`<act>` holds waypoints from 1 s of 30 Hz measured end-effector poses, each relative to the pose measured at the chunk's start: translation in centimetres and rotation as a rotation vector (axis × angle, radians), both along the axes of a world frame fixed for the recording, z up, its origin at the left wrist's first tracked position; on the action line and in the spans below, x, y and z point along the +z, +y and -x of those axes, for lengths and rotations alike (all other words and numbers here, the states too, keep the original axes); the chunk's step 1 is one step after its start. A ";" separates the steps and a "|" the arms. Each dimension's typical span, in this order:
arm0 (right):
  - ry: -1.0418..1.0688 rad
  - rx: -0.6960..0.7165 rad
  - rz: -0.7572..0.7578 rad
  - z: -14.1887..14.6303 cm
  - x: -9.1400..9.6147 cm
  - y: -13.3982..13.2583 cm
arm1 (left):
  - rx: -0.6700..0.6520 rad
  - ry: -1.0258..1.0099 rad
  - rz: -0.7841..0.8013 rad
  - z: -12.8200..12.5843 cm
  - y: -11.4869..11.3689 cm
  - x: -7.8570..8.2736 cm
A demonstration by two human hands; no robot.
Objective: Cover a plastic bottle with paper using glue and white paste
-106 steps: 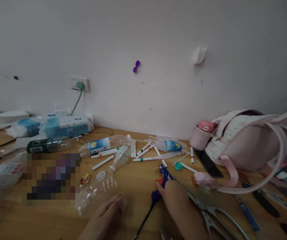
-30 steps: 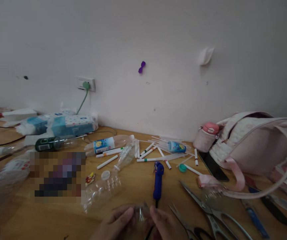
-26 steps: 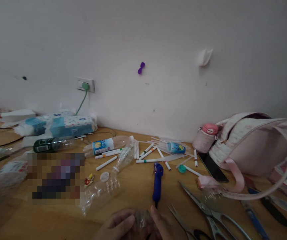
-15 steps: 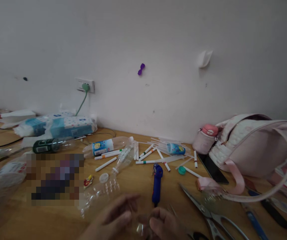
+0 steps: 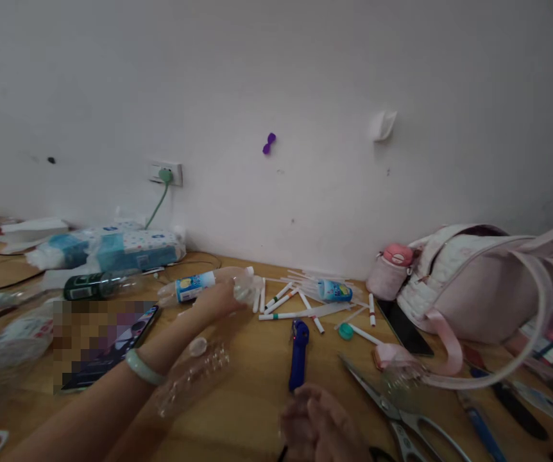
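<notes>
Reaching out from the near edge, my left hand [image 5: 219,299] now lies over the ridged clear bottle [image 5: 246,290], fingers curled; I cannot tell if it grips. My right hand [image 5: 315,425] stays close to me, blurred, so its hold is unreadable. I count probably three other bottles [image 5: 194,287] lying flat and one blue glue gun [image 5: 298,354].

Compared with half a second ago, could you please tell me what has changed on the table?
The left hand has moved away from the right hand and reached forward to the clear bottle lying by the markers; its grip is unclear. The right hand stays low in view, blurred. The blue glue gun, scissors and pink bag have not moved.
</notes>
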State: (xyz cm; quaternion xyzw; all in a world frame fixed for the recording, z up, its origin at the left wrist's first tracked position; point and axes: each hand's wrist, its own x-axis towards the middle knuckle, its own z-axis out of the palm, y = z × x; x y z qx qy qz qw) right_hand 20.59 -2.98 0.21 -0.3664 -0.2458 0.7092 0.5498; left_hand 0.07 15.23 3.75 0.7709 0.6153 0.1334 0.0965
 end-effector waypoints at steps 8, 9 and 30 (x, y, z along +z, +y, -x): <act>-0.352 -0.289 -0.302 -4.4 4.2 2.8 | -0.318 -0.006 -0.241 2.6 -5.3 6.1; -0.406 -0.257 -0.326 -4.6 4.8 3.1 | -0.340 -0.019 -0.276 2.5 -6.1 6.4; -1.521 0.200 -0.180 -5.3 4.1 0.6 | -0.436 0.088 -0.409 2.1 -8.1 6.1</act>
